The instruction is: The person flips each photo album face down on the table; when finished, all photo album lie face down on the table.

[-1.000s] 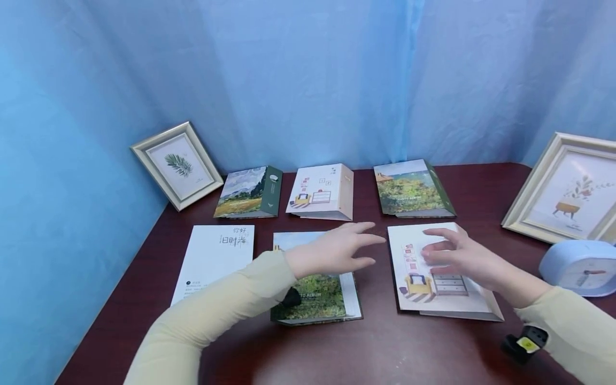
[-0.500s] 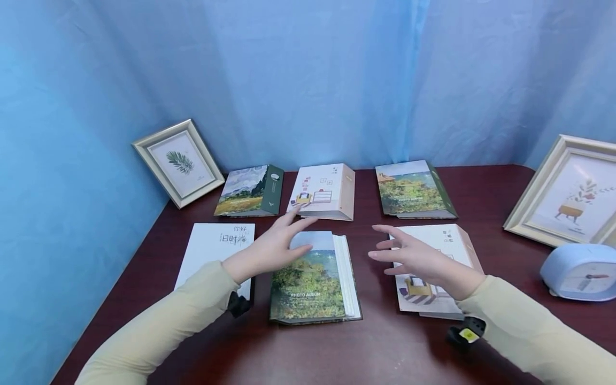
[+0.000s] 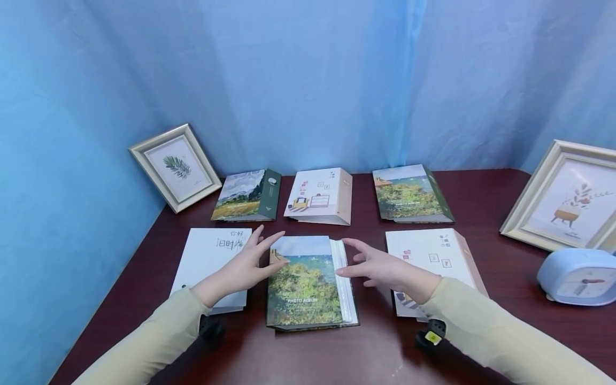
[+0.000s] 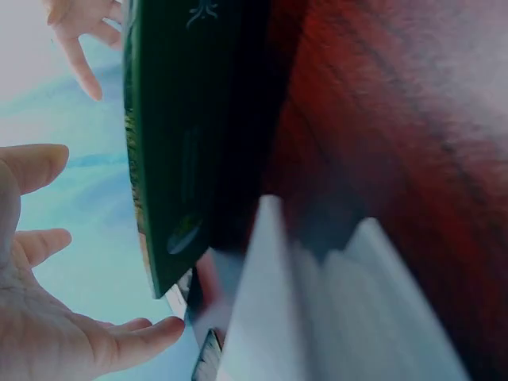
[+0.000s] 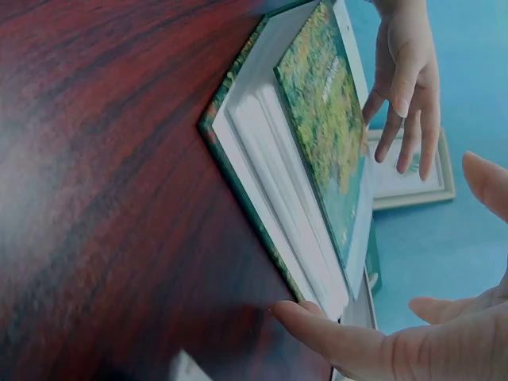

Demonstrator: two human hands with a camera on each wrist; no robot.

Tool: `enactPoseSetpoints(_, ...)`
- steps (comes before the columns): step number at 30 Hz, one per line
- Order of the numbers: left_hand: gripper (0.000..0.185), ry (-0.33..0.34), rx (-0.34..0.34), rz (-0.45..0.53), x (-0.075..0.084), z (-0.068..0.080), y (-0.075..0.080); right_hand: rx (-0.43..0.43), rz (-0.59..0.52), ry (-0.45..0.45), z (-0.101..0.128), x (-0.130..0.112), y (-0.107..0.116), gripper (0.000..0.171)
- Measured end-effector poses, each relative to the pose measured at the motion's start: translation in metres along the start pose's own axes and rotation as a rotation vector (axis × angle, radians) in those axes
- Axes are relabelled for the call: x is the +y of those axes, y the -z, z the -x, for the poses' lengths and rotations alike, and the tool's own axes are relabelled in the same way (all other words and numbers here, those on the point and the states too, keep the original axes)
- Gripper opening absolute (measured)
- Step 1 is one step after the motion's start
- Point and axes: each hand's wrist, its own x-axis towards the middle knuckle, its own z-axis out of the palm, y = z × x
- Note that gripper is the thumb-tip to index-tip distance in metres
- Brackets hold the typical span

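A photo album with a painted landscape cover lies at the front middle of the table, its white page edges facing right. My left hand hovers at its left side, fingers spread and thumb over the cover's edge. On the other side, my right hand reaches to the page edges with fingers spread; whether it touches them I cannot tell. The left wrist view shows the album's dark green spine beside the left hand. In the right wrist view, the album stands partly gaping near my right fingertips.
White albums lie left and right of the middle one. Behind are a landscape album, a white album and another landscape album. Picture frames stand at both sides, with a blue clock at right.
Both hands have come down towards the middle album: the left moved left and nearer, off the album's top, and the right moved left from over the right white album. The albums keep their places.
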Motion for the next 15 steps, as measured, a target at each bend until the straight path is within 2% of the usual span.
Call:
enactPoseSetpoints(10, 0.068, 0.024, -0.03, 0.055, -0.016, 0.009, -0.008, 0.011, 0.066, -0.056, -0.01, 0.001, -0.014, 0.085)
enactPoseSetpoints(15, 0.068, 0.012, -0.019, 0.094, -0.019, 0.012, -0.012, 0.03, 0.078, -0.078, -0.011, 0.004, -0.017, 0.083)
